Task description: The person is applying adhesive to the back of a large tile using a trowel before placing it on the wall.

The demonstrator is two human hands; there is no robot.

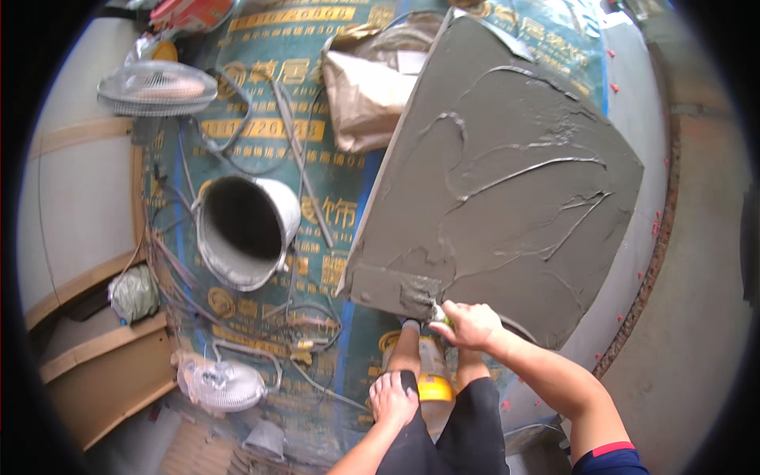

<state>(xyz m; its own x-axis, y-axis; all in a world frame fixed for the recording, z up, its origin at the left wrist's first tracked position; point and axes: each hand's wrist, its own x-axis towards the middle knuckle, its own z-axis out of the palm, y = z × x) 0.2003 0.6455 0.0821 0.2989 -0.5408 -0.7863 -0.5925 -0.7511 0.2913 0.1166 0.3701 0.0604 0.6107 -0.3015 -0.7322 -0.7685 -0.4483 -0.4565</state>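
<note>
My right hand [473,326] is closed round the handle of a plastering trowel [378,290]. Its long flat blade lies at the near left corner of a large slab [546,214] coated in wet grey mortar. A thicker clump of mortar clings to the blade beside the handle. Ridges and swirls run across the coating, mostly over the middle and far parts. My left hand [393,398] rests on my left knee with its fingers spread, holding nothing.
Left of the slab stands a mortar-smeared bucket [247,229]. A paper sack [368,87] lies beyond it. Fans [158,87], cables and a long strip [305,170] lie on the printed green floor sheet [253,313]. Something yellow [434,388] sits between my legs.
</note>
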